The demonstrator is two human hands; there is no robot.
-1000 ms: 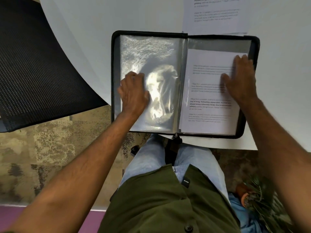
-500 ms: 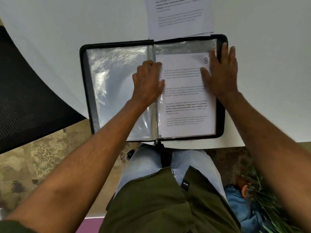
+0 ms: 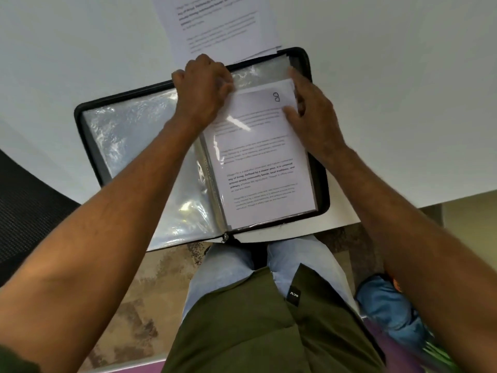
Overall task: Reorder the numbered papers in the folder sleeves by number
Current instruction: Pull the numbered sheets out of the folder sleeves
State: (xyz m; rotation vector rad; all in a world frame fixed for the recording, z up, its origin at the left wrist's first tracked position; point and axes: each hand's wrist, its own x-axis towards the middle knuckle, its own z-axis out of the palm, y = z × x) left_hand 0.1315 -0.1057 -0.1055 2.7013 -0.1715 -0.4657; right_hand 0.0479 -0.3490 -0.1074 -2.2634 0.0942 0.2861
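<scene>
Now our hands reach the sleeve's top edge.
Left hand (image 3: pixel 204 90) has moved up to pinch the sleeve (image 3: pixel 258 76); right hand (image 3: pixel 309 111) pinches paper 8 (image 3: pixel 266 157), likely withdrawing it.

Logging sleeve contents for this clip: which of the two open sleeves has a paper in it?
The right-hand sleeve, holding the printed sheet marked 8. The left-hand sleeve shows only shiny clear plastic.

Even overhead light glares off the plastic sleeves (image 3: pixel 129 146); wide-angle edges bend, slightly soft.

Open black folder (image 3: pixel 306 63), right sleeve — paper marked 8 (image 3: pixel 258 146)
</scene>
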